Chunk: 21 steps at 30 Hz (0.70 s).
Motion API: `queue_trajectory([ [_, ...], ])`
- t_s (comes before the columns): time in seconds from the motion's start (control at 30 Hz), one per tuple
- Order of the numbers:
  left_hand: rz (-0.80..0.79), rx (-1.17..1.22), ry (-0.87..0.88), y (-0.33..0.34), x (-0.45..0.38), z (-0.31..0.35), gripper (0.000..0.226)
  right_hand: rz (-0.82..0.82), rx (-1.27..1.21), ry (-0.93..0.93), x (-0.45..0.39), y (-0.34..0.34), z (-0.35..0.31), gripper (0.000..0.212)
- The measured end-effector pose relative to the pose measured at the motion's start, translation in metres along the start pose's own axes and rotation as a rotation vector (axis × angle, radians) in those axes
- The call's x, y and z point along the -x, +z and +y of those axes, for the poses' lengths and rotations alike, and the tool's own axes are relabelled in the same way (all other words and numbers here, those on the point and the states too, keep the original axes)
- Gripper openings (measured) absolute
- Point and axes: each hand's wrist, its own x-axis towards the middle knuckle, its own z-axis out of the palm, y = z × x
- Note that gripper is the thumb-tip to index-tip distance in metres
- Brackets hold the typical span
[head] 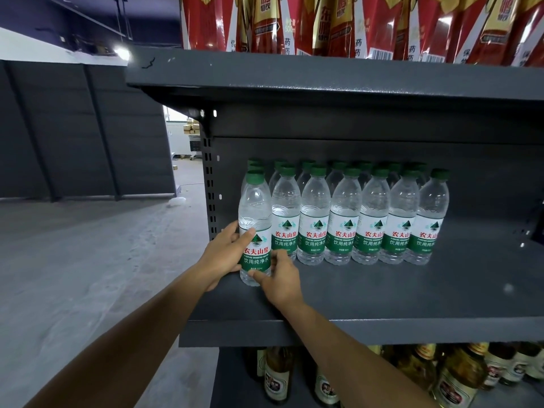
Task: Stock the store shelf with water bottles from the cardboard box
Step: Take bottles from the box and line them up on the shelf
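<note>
Grip: both hands held one water bottle (255, 228); the left hand (224, 251) was wrapped round its left side at label height, thumb across the front of the label, and the right hand (279, 278) pinched its lower right side with thumb and fingertips near the base.
Held bottle: upright, green cap on, standing at the left end of the middle shelf (382, 293), forward of the others and just beside the leftmost one in the front row.
Row of bottles (362, 219): clear water bottles with green caps and green-and-white labels stood upright in a line, touching or nearly touching, with more green caps visible in rows behind them, close to the shelf's back panel.
Shelf: dark grey metal; the stretch right of the row and the strip in front of it showed bare metal.
Upper shelf: red-and-gold packages (353, 25) stood along it, white sides with barcodes facing out.
Lower shelf: glass bottles (453, 375) of amber and yellowish liquid, partly hidden under the middle shelf's edge.
Left of the shelving: grey concrete floor (73, 260) and a dark panelled wall.
Cardboard box: not in view.
</note>
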Motion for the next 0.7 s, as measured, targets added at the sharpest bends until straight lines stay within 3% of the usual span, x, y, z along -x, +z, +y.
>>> queue_trajectory([
  [0.2, 0.021, -0.014, -0.089, -0.001, 0.001, -0.016, 0.028, 0.000, 0.041, -0.008, 0.001, 0.000, -0.002, 0.049],
  [0.4, 0.102, -0.272, -0.086, 0.000, 0.014, -0.025, 0.032, 0.048, 0.051, -0.040, 0.002, -0.004, -0.009, 0.057],
  [0.53, 0.198, -0.489, -0.091, -0.004, 0.023, -0.016, 0.020, 0.067, 0.077, -0.097, 0.008, -0.011, -0.011, 0.040],
  [0.7, 0.162, -0.424, -0.134, -0.002, 0.034, -0.011, 0.020, 0.087, 0.060, -0.046, 0.020, -0.030, -0.007, 0.023],
])
